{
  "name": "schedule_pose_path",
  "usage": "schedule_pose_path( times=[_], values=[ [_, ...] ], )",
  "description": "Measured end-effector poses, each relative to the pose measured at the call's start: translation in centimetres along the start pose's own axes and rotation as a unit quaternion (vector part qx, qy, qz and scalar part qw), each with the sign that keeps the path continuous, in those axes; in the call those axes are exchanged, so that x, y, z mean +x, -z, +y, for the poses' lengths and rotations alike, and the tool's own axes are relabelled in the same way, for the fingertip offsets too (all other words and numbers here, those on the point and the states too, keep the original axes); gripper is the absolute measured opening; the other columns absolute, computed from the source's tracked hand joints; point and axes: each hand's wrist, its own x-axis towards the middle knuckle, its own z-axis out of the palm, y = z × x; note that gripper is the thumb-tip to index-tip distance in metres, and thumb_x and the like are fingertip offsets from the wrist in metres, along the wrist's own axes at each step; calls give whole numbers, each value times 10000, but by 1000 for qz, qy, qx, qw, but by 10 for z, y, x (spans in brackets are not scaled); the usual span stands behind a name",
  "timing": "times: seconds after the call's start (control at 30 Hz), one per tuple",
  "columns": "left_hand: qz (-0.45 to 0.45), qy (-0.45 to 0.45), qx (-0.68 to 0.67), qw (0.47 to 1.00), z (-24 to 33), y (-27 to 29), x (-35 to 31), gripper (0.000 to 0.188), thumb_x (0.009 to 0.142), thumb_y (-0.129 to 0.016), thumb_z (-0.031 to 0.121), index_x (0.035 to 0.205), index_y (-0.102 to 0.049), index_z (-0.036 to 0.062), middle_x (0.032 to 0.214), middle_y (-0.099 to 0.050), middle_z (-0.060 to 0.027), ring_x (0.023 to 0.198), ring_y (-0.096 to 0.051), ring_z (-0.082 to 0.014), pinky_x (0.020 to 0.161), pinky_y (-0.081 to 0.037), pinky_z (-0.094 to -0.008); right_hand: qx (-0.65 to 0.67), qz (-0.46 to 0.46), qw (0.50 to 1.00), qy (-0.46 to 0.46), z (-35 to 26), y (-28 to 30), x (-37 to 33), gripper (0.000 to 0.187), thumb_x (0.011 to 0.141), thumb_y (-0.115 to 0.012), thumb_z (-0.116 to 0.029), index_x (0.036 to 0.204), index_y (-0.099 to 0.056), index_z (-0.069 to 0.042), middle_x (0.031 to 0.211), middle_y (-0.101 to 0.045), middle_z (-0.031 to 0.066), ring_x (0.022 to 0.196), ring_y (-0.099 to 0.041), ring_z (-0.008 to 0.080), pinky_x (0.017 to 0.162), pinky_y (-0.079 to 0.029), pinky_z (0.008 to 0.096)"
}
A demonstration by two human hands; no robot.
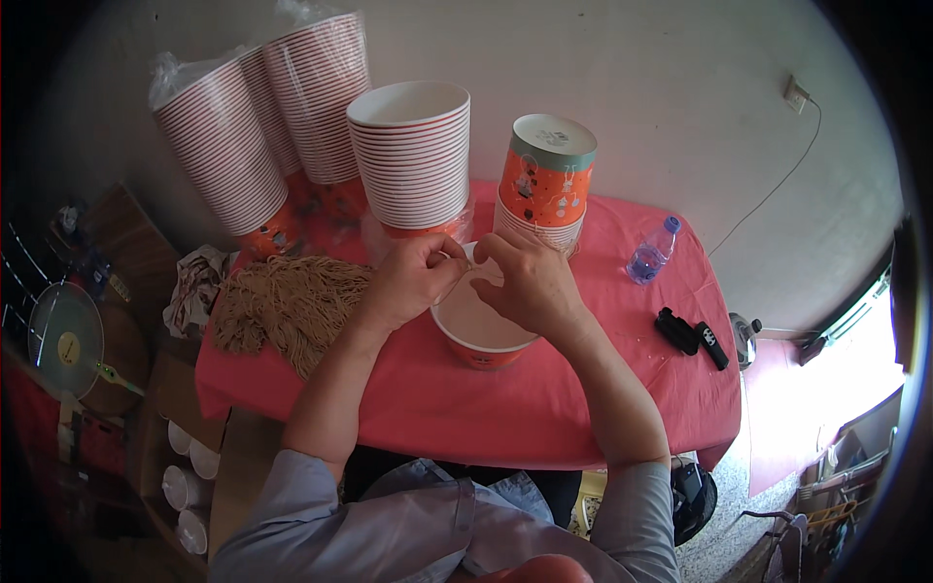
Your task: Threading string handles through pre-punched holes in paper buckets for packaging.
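Note:
An open paper bucket (pixel 486 328), pale inside and orange outside, stands on the table just in front of me. My left hand (pixel 423 277) is over its left rim, thumb and forefinger pinched together. What they hold is too small to name. Facing it, my right hand (pixel 530 277) arches over the right rim with its fingers curled. Its thumb hangs a little apart from the forefinger over the opening, and whatever the curled fingers grip is hidden. Left of my left forearm lies a heap of brown cords (pixel 287 306).
Behind the bucket rises a tall stack of nested white-rimmed buckets (pixel 413 160). More bagged stacks (pixel 219 146) lean at the back left. An upside-down orange bucket (pixel 549 180) tops another stack. A plastic bottle (pixel 649 255) and black case (pixel 677 332) sit to the right on the red tablecloth (pixel 603 389).

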Motion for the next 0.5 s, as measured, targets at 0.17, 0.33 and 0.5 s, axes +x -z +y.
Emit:
schedule_pose_path(
  times=[0.17,0.33,0.5],
  values=[
    [-27,13,-47,998,-1,3,1,107,1006,-676,99,1011,-701,-5,757,-642,36,660,-540,-15,554,-390,-224,-33,32,998,50,6,-9,1,163,814,-808,-117,931,-697,-87,911,-687,69,878,-725,308,724,-590,444],
    [-20,12,-30,999,-5,3,2,109,1003,-681,96,1027,-708,-8,792,-674,21,698,-578,-30,587,-438,-225,-26,37,997,61,5,-6,1,127,823,-801,-100,926,-728,-85,882,-702,71,837,-720,301,723,-585,442],
    [-18,9,-27,999,-2,4,2,110,993,-693,97,1020,-716,-6,805,-697,10,722,-601,-41,610,-464,-238,1,34,997,68,4,-4,1,108,829,-802,-94,922,-750,-74,860,-722,87,806,-716,311,718,-579,436]
  ],
)
